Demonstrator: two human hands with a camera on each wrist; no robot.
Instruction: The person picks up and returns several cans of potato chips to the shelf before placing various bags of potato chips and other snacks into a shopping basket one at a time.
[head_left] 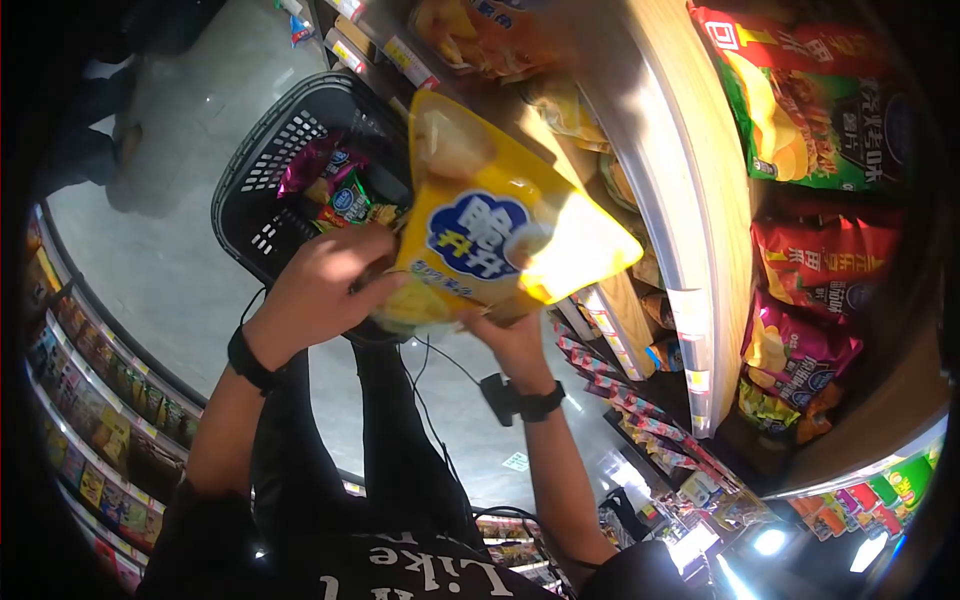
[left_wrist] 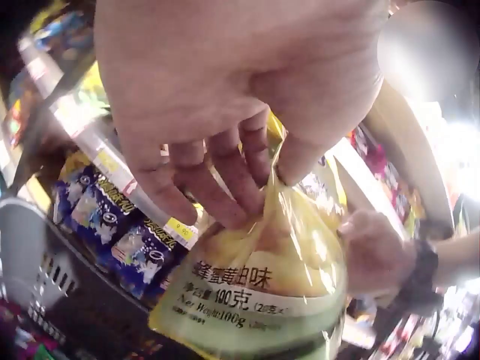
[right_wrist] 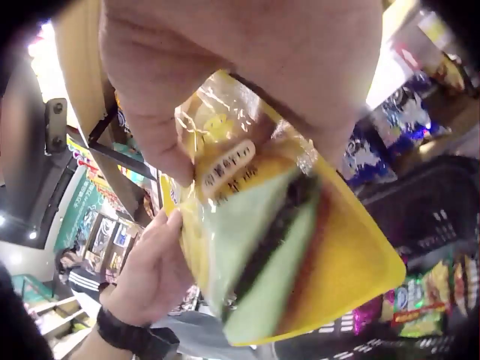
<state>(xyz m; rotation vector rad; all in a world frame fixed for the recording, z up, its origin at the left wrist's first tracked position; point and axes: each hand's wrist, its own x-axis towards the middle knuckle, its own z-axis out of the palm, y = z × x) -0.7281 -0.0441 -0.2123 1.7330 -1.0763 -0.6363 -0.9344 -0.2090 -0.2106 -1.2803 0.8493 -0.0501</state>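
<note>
A yellow snack bag (head_left: 455, 170) with a blue cloud-shaped logo is held up between both hands in the head view. My left hand (head_left: 335, 275) pinches one edge of it; the left wrist view shows thumb and curled fingers gathering the film of the bag (left_wrist: 247, 300) above printed Chinese text and "100g". From the other side, my right hand (head_left: 510, 345) grips the bag's edge. In the right wrist view, thumb and fingers hold the bag (right_wrist: 270, 255), whose face there has a pale green band and small print.
A dark shopping basket (head_left: 240, 190) stands on the floor to the left, with a purple packet (head_left: 308, 165) and a green packet (head_left: 350, 197) inside. Shelves of chip bags (head_left: 800, 110) rise at the right. More stocked shelves (head_left: 110, 400) line the left side.
</note>
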